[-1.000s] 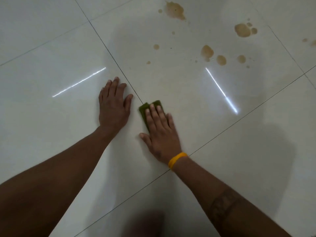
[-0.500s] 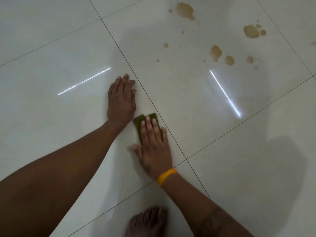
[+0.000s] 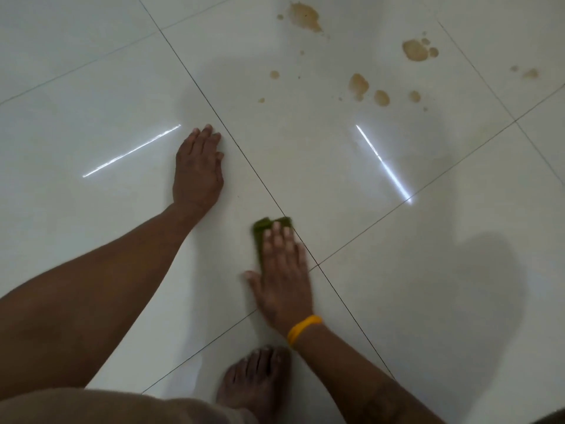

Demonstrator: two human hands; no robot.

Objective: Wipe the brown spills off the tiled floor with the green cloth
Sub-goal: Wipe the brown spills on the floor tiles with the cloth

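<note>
Right hand (image 3: 282,278) presses flat on the green cloth (image 3: 263,232) — left hand (image 3: 198,169) braces at ten o'clock. Brown spills (image 3: 357,84) lie at one o'clock, well apart.

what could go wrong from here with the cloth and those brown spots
1. The folded green cloth lies under the flat right hand, well short of the brown spills on the far tile, so they may stay unwiped unless the stroke reaches further.
2. The small cloth may smear the larger brown puddle rather than lift it.
3. The left hand and a bare foot brace on the glossy white tiled floor; wet tile could make them slip.
</note>
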